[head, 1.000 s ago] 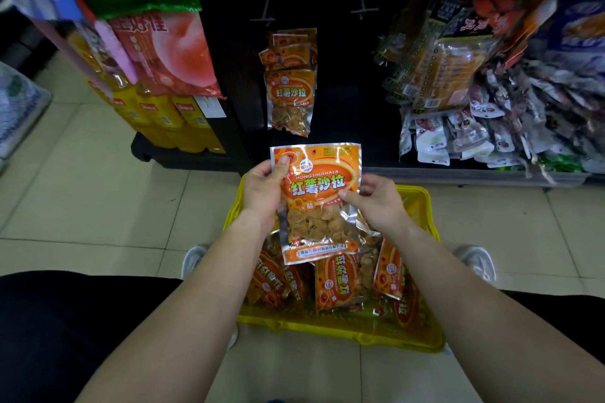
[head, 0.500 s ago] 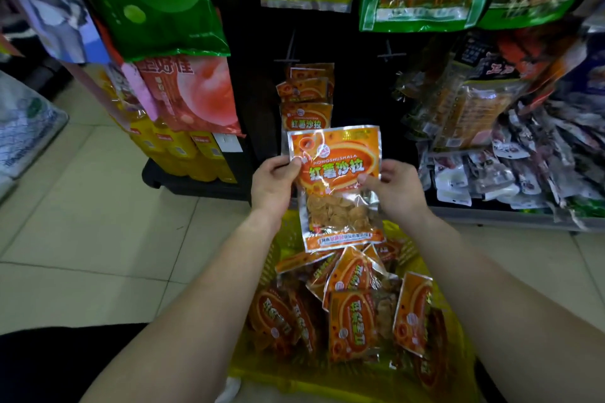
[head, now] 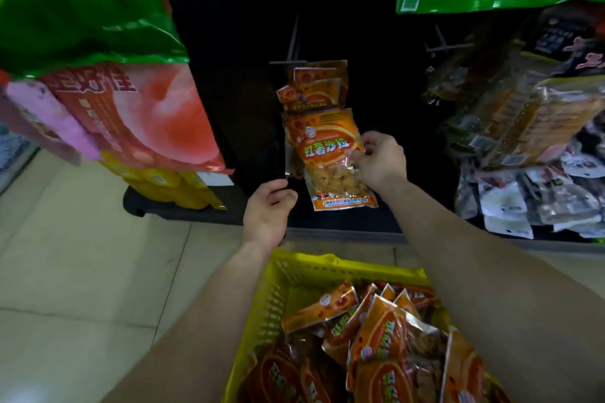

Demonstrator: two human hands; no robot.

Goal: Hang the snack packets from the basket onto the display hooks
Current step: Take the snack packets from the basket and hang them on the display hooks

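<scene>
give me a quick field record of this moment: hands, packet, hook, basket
right hand: pinching the right edge of the orange snack packet
left hand: beside the packet's lower left corner; contact unclear
packet position: raised in front of the hung packets, tilted
hook: carries matching packets; whether the held one is on it cannot be told
yellow basket: on the floor, many packets inside

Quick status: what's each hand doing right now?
Left hand: curled shut, pinching the lower left corner of the front hanging packet.
Right hand: fingers pinched on the same packet's right edge.
</scene>
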